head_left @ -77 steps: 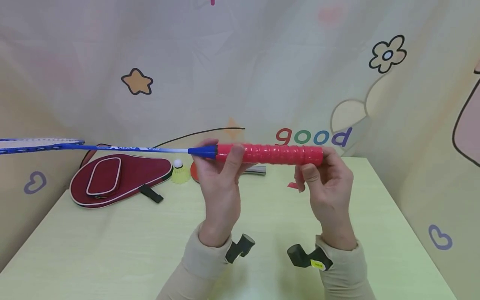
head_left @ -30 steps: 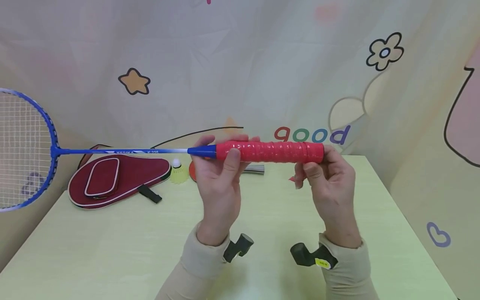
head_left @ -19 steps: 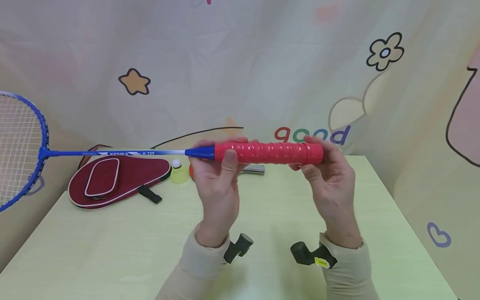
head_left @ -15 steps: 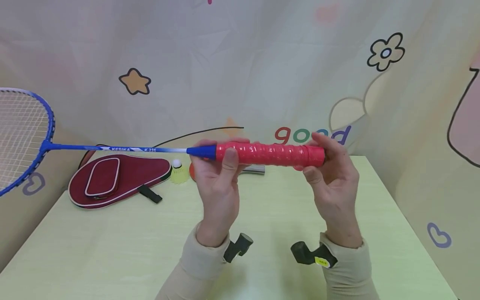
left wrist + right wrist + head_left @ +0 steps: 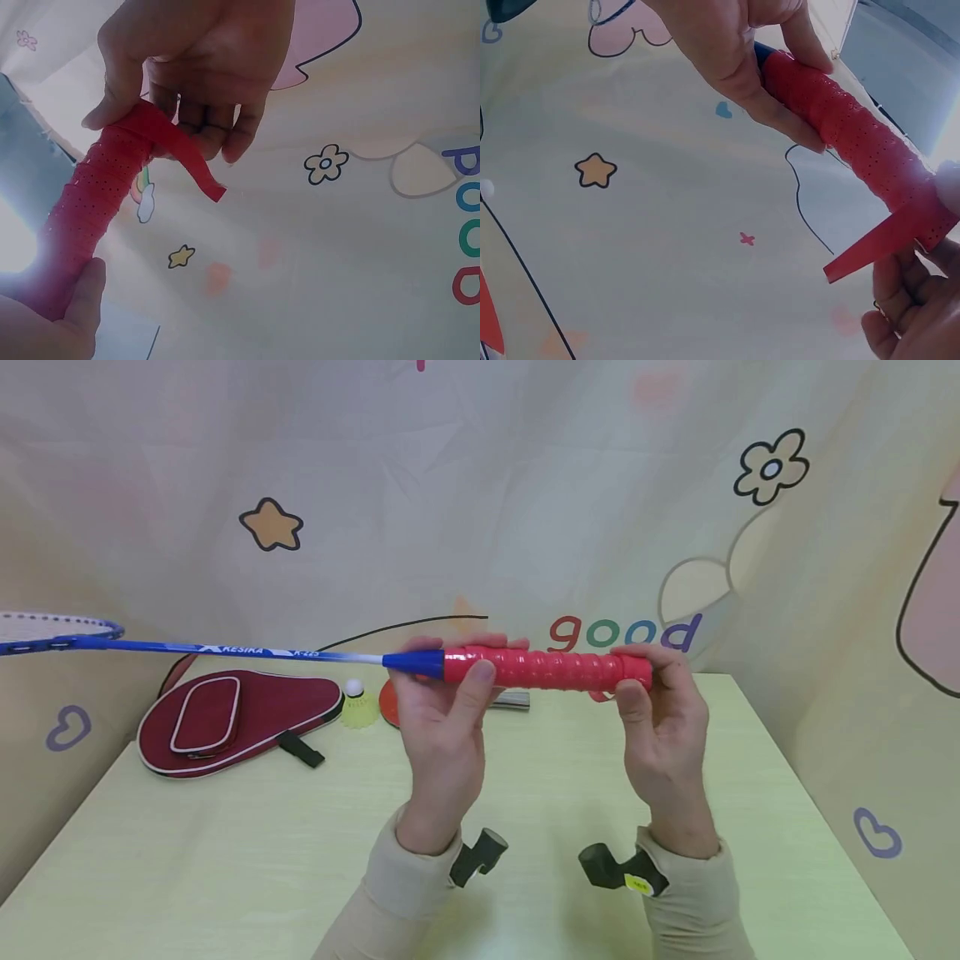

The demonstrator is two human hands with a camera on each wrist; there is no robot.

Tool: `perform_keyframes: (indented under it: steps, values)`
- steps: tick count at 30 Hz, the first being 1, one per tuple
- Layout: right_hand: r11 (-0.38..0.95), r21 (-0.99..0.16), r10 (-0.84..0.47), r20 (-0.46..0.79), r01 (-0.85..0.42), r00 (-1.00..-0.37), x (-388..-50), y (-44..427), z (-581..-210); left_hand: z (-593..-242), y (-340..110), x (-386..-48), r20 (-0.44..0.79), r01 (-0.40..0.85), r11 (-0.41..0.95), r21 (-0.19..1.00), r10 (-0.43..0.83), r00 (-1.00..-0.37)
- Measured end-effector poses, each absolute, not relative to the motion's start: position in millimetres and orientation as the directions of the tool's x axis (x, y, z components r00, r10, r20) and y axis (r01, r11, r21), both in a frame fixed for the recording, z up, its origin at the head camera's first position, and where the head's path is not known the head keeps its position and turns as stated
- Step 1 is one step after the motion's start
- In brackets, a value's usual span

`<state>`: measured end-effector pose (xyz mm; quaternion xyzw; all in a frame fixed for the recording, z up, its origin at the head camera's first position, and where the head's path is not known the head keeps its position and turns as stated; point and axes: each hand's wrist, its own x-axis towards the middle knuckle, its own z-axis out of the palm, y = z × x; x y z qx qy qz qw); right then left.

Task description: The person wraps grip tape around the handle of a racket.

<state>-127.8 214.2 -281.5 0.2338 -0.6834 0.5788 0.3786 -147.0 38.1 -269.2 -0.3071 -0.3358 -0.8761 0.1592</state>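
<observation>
A blue badminton racket (image 5: pixel 262 652) is held level above the table, its head at the left seen nearly edge-on and cut off by the frame. Red perforated grip tape (image 5: pixel 555 669) wraps its handle. My left hand (image 5: pixel 442 743) grips the handle beside the blue cone, thumb in front and fingers behind. At the butt end, my right hand (image 5: pixel 667 735) pinches the handle between thumb and fingers. From there a loose tail of tape (image 5: pixel 191 159) hangs free in the left wrist view; the same tape tail (image 5: pixel 877 245) sticks out in the right wrist view.
On the table (image 5: pixel 300 860) behind lie a maroon racket case (image 5: pixel 292 702) with a black strap (image 5: pixel 302 748), a yellow shuttlecock (image 5: pixel 359 706) and a red table tennis bat (image 5: pixel 388 703), partly hidden by my left hand. A printed curtain (image 5: pixel 480 510) stands behind the table.
The racket turned about its shaft to show its face, and has since turned back nearly edge-on. It sits slightly farther right than half a second ago. My right fingers have shifted at the butt.
</observation>
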Motion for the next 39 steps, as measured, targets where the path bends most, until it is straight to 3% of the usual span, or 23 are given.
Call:
perform_keyframes:
  steps: [4,11,26,39]
  values:
    - [0.203,-0.677,0.071,0.731,-0.707,-0.679,-126.7,218.6,-279.8,-269.0,38.4,-148.2,0.636,0.509,-0.713,0.483,-0.114,-0.763]
    - [0.197,-0.738,0.049,0.665,-0.646,-0.745,-123.5,223.7,-277.2,-269.7,39.1,-147.9,0.626,0.518,-0.705,0.484,-0.135,-0.768]
    - [0.077,-0.736,0.118,0.677,-0.672,-0.727,-123.3,217.1,-280.1,-272.7,38.5,-149.0,0.550,0.527,-0.667,0.527,-0.205,-0.810]
    - [0.077,-0.792,0.116,0.611,-0.606,-0.783,-120.0,217.4,-278.8,-270.3,36.3,-147.2,0.518,0.528,-0.640,0.558,-0.229,-0.824]
